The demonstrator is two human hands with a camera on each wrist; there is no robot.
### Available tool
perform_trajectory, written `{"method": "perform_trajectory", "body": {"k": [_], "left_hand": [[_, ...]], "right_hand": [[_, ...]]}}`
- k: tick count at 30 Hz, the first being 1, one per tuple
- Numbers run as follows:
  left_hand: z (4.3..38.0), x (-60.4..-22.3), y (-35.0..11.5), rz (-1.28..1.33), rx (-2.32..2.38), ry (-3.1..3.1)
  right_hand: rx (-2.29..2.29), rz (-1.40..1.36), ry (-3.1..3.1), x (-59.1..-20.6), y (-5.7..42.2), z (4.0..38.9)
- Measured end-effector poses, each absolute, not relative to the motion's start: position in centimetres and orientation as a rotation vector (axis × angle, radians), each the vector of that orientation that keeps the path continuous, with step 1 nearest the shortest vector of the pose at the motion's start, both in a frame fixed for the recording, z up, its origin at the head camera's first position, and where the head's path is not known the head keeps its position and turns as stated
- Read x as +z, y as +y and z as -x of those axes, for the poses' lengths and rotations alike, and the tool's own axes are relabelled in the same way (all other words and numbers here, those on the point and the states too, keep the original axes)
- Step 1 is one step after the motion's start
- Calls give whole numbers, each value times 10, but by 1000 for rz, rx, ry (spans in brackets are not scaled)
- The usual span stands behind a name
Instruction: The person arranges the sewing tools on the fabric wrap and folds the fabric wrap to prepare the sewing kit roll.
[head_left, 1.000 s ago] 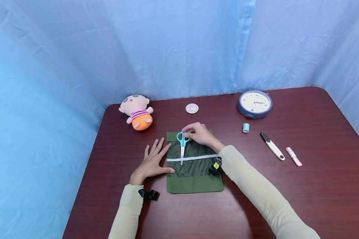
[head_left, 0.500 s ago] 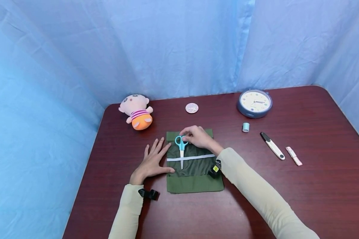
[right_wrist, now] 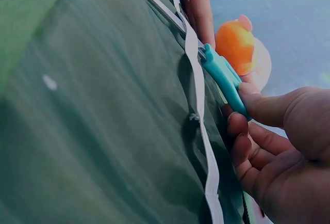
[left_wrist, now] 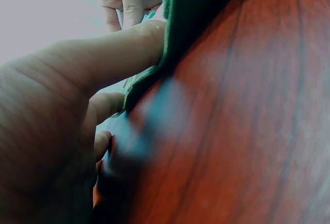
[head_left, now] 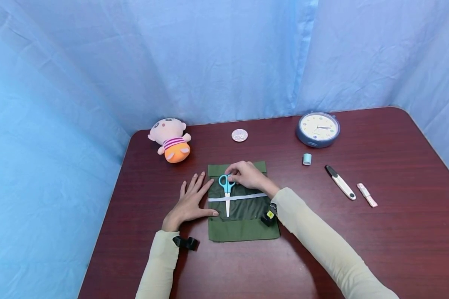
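Note:
A green cloth pouch (head_left: 243, 230) lies spread on the table, with a white elastic band (head_left: 248, 197) across it. My right hand (head_left: 247, 175) pinches one handle loop of small turquoise scissors (head_left: 228, 187) between thumb and fingers. The scissors' blades point toward me, and in the right wrist view they pass beneath the elastic band (right_wrist: 195, 69). My left hand (head_left: 190, 204) lies with fingers spread at the pouch's left edge. In the left wrist view its thumb (left_wrist: 124, 53) presses on the cloth's edge.
A plush doll (head_left: 171, 140) lies at the back left, a round shiny disc (head_left: 239, 135) at the back middle. To the right are a blue clock (head_left: 318, 129), a small light-blue cylinder (head_left: 307, 159), a black-and-white tool (head_left: 340, 182) and a pinkish stick-like item (head_left: 367, 195).
My right hand has drawn the scissors toward me, so their blades reach farther past the elastic band. The left hand has stayed in place.

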State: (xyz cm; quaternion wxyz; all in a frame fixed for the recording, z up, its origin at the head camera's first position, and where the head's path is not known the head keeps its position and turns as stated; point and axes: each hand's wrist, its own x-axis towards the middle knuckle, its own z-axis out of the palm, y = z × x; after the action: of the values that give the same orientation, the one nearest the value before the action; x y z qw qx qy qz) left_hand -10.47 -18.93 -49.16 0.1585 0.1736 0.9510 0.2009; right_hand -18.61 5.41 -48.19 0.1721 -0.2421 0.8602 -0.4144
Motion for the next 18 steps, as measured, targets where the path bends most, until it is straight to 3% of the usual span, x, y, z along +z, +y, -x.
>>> {"method": "perform_trajectory", "body": {"k": [18], "left_hand": [[105, -493, -189, -504, 578, 2721]], "right_hand": [[-1142, 758, 2451, -484, 52, 180]]}}
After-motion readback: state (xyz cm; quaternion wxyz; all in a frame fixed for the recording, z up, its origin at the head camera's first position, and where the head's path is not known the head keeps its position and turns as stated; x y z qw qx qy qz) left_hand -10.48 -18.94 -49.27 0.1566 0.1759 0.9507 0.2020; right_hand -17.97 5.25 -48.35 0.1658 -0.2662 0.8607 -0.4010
